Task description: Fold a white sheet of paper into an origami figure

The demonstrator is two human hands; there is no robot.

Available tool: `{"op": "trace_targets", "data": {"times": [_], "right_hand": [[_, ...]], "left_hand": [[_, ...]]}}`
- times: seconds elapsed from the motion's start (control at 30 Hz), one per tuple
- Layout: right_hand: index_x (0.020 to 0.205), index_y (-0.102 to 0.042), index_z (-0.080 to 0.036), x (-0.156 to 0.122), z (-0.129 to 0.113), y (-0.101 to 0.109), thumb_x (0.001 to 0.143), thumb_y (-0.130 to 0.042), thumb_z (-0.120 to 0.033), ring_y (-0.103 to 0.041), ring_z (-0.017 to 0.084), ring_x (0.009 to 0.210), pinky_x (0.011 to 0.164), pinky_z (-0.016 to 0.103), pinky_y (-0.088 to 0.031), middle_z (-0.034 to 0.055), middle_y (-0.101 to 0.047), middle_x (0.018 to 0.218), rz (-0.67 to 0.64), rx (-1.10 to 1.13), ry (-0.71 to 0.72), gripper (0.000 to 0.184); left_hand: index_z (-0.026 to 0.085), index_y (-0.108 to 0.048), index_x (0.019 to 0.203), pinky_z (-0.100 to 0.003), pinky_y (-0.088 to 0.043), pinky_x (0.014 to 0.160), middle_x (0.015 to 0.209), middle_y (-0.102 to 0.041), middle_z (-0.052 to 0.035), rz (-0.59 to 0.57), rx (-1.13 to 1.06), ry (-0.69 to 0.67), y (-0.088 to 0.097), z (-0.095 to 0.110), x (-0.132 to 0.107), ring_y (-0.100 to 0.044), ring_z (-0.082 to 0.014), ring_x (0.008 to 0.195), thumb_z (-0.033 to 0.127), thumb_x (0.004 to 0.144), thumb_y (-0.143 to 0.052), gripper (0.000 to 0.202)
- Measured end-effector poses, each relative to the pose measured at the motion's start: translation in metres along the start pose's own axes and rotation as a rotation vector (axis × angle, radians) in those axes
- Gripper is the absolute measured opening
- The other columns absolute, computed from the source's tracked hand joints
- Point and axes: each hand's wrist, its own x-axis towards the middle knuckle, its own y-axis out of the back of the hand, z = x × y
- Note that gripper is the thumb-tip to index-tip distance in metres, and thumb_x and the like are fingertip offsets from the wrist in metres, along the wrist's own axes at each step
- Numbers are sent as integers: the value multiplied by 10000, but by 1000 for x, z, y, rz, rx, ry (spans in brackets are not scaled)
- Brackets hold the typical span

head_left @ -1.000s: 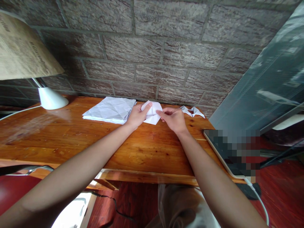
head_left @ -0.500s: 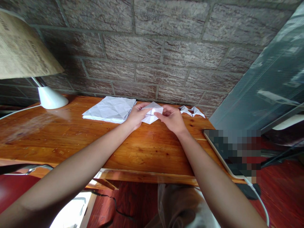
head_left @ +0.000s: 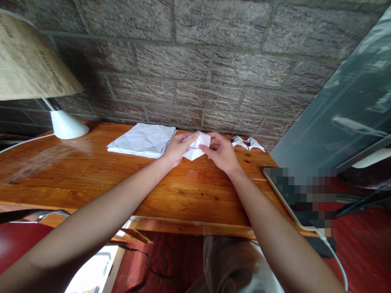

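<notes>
A small piece of folded white paper is held between both hands, just above the wooden table. My left hand grips its left side, thumb lying across the upper face. On the right side my right hand pinches the paper, with the thumb on the front and the other fingers behind it. The fingers at the back of the paper are partly hidden. Left of my left hand lies a stack of creased white paper sheets. Two small folded paper pieces rest beyond my right hand.
A lamp with a white base stands at the table's left. A tablet with a white cable lies at the right edge. The brick wall rises behind the wooden table.
My left thumb has moved up and to the right over the folded paper. The right thumb stays on its right part. The other things lie as before.
</notes>
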Motion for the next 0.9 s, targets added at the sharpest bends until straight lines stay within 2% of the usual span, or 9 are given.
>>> {"op": "trace_targets", "data": {"times": [0.27, 0.5, 0.77, 0.9], "right_hand": [[915, -598, -211, 1, -6, 4, 668, -817, -514, -520, 96, 482, 442, 226, -440, -36, -649, 692, 52, 67, -56, 447], [846, -616, -199, 1, -5, 5, 654, -817, -563, -515, 94, 492, 435, 224, -438, -24, -654, 692, 46, 54, -73, 458], [831, -650, -185, 1, -8, 6, 667, -795, -617, -497, 85, 467, 441, 228, -413, -3, -665, 700, 55, 61, -89, 484], [826, -651, -186, 1, -9, 6, 666, -784, -639, -502, 88, 455, 435, 227, -401, -2, -661, 689, 73, 39, -98, 498]], "left_hand": [[116, -764, 826, -234, -434, 586, 710, -715, -19, -76, 253, -67, 4, 8, -4, -595, -130, 622, 498, 534, -908, 502], [109, -771, 870, -254, -465, 611, 765, -746, -47, -96, 246, -30, 6, 5, -2, -626, -154, 646, 489, 534, -911, 526], [125, -787, 840, -251, -427, 583, 745, -738, -46, -138, 244, -47, 8, 7, -3, -607, -155, 627, 483, 592, -890, 448], [135, -788, 909, -256, -440, 625, 820, -752, -50, -176, 262, -59, 11, 8, -1, -628, -166, 680, 457, 609, -887, 452]]}}
